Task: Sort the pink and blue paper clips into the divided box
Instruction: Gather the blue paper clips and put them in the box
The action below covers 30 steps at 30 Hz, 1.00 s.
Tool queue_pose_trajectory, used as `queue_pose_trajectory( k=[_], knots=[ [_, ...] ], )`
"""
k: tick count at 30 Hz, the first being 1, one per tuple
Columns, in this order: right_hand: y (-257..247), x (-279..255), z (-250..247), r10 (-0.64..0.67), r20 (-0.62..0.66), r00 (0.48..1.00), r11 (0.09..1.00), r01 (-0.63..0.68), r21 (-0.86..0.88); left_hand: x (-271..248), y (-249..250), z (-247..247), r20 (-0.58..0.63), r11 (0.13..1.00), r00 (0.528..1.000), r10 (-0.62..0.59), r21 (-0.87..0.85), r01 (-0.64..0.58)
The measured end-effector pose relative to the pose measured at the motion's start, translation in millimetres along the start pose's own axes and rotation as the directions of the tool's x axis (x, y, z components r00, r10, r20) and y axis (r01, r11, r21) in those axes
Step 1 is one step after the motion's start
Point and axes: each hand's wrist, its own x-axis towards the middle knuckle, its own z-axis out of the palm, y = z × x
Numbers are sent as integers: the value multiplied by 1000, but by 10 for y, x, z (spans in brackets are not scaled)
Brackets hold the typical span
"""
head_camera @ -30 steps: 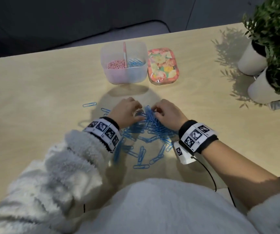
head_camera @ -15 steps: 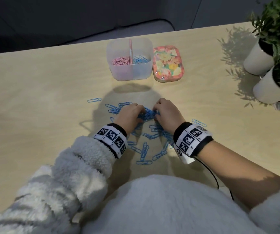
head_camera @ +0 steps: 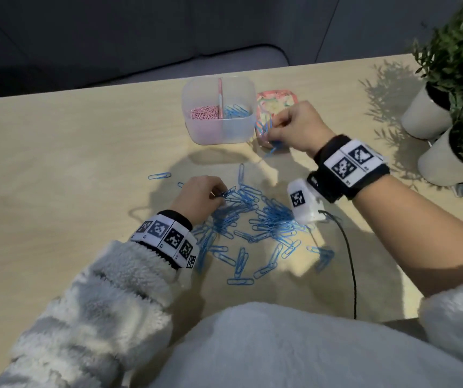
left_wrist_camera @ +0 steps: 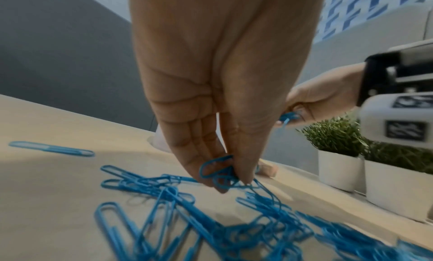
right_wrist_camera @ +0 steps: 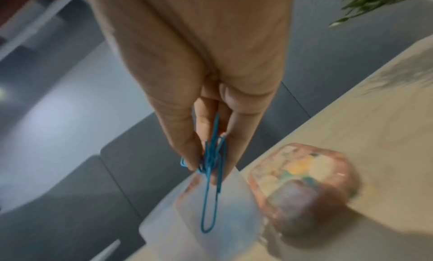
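The clear divided box (head_camera: pixel 210 133) stands at the table's far middle, with pink clips (head_camera: pixel 203 112) in its left half and blue clips (head_camera: pixel 236 111) in its right. Just right of the box, my right hand (head_camera: pixel 276 127) is raised and pinches a bunch of blue clips (right_wrist_camera: pixel 212 159) that dangle by the box's edge (right_wrist_camera: pixel 164 220). My left hand (head_camera: pixel 219 193) is down at the left side of the blue clip pile (head_camera: pixel 255 219) and pinches a few blue clips (left_wrist_camera: pixel 221 174) there.
A floral lid (head_camera: pixel 276 98) lies right of the box, partly behind my right hand. Two potted plants in white pots (head_camera: pixel 426 113) stand at the far right. A single blue clip (head_camera: pixel 159 175) lies left of the pile. A black cable (head_camera: pixel 347 253) runs from my right wrist.
My right hand has lifted out of the pile with a bunch of blue clips and moved up to the box. My left hand stays at the pile, now pinching clips.
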Motion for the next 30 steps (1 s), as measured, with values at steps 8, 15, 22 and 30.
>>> queue_pose_trajectory(
  k=[8,15,22,30],
  knots=[
    [-503,836,-34,59,3,998,995,-59,74,103,69,-217,-57,993,998,21,-118,-28],
    [-409,982,137,82,25,996,989,-85,121,451,322,-550,-233,981,971,43,-175,-85],
    [-229,463,-19,87,-164,983,866,7,499,1121,586,-839,-335,973,922,-193,-186,136],
    [215,67,253,96,-98,991,905,-46,423,1303,712,-755,-312,990,940,-135,-72,118]
  ],
)
